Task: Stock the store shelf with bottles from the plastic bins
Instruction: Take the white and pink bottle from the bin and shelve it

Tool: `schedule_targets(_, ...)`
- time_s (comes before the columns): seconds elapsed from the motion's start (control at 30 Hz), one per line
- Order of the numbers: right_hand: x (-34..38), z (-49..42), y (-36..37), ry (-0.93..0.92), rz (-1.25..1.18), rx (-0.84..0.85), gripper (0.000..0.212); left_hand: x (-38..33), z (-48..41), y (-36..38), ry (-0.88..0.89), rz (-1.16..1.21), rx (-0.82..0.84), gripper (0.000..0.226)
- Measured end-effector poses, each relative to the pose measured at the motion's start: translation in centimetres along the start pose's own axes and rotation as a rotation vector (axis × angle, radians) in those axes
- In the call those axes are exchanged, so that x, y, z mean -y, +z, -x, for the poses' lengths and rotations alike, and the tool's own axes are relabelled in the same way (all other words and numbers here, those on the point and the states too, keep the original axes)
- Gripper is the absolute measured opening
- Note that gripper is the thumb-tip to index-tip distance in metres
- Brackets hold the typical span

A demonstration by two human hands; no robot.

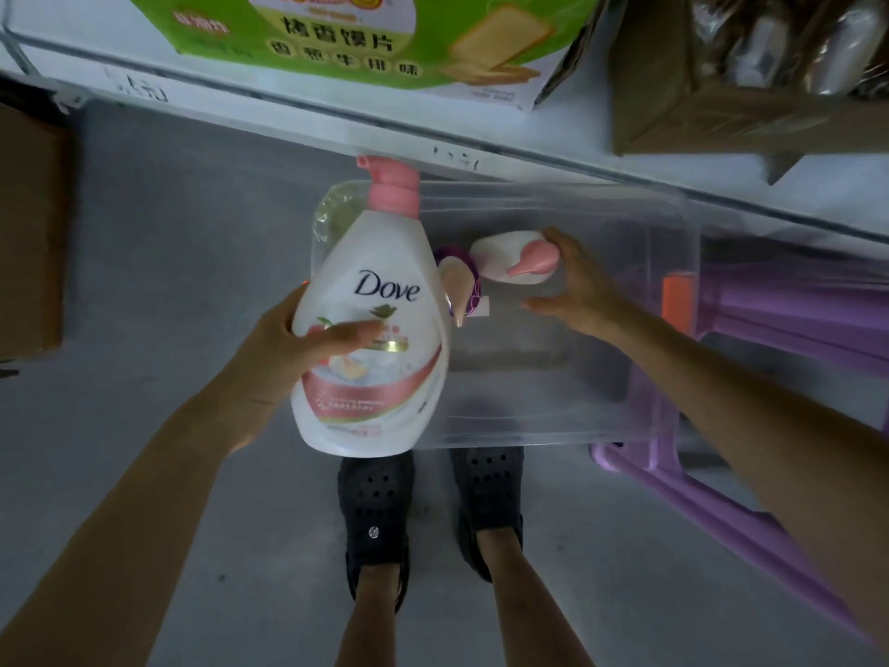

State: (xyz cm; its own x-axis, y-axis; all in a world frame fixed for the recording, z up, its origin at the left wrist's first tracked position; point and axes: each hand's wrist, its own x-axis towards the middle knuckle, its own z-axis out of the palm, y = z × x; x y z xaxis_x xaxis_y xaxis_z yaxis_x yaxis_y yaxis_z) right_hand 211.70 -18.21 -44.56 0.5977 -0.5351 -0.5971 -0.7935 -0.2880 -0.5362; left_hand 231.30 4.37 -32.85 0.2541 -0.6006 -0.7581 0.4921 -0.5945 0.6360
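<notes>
My left hand (293, 349) grips a white Dove pump bottle (373, 300) with a pink pump, held upright above the left end of a clear plastic bin (625, 416). Inside the bin stands a second white bottle with a pink pump (510, 262). My right hand (579, 281) reaches into the bin, fingers spread around that pump, touching its right side. A purple-labelled bottle with a beige pump (459, 286) stands just left of it, partly hidden by the held bottle. The white shelf edge (288, 113) runs across the top.
On the shelf stand a green biscuit carton (336, 40) and a brown cardboard box of bottles (721, 89). A purple plastic stool (769, 320) holds the bin's right end. A brown box (29, 233) sits on the grey floor at left. My feet in black clogs (433, 503) are below the bin.
</notes>
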Motion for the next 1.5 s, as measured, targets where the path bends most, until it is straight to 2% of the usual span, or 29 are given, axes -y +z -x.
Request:
schedule_targets(0.17, -0.6, -1.6, 1.0, -0.022, -0.024, -0.057, 0.089, 0.7, -0.1, -0.1, 0.02, 0.037, -0.012, 0.078)
schedule_targets(0.27, -0.8, -2.0, 1.3, -0.077, 0.11, -0.098, 0.08, 1.4, -0.3, -0.2, 0.019, 0.044, -0.018, 0.072)
schedule_targets(0.33, -1.3, -2.2, 1.6, -0.077, 0.122, -0.079, 0.081, 1.8, -0.4, -0.4, 0.013, 0.035, -0.008, 0.069)
schedule_targets(0.43, -2.0, -2.2, 2.4, -0.027, -0.022, -0.123, 0.085, 2.2, -0.5, -0.7, -0.001, 0.023, -0.005, 0.069)
schedule_targets(0.63, -0.9, -1.8, 2.8, 0.103, -0.223, -0.199, 0.072, 1.8, -0.3, -1.0, -0.021, 0.026, -0.054, 0.072)
schedule_targets(0.87, -0.5, 2.7, 3.3, 0.323, -0.529, -0.307, 0.08, -0.4, 0.7, -1.1, -0.004, 0.006, -0.068, 0.078)
schedule_targets(1.03, 1.7, 6.4, 1.9, 0.325, -0.805, -0.416, 0.073, -2.3, 1.9, -0.8, 0.026, 0.009, -0.074, 0.078)
schedule_targets(1.13, 2.2, 8.4, 0.3, 0.32, -1.037, -0.377, 0.064, -3.4, 2.8, -0.4, 0.035, -0.009, -0.072, 0.08)
schedule_targets(1.27, 3.6, 11.2, -2.5, 0.293, -1.221, -0.252, 0.087, -5.1, 4.1, -0.1, 0.054, -0.045, -0.062, 0.085)
schedule_targets(1.4, 6.4, 14.1, -5.4, 0.215, -1.444, -0.069, 0.071, -7.0, 6.1, -0.1, 0.079, -0.052, -0.081, 0.083)
schedule_targets(1.5, 9.8, 16.3, -7.2, 0.162, -1.637, 0.023, 0.06, -8.8, 8.4, 0.0, 0.087, -0.041, -0.072, 0.091)
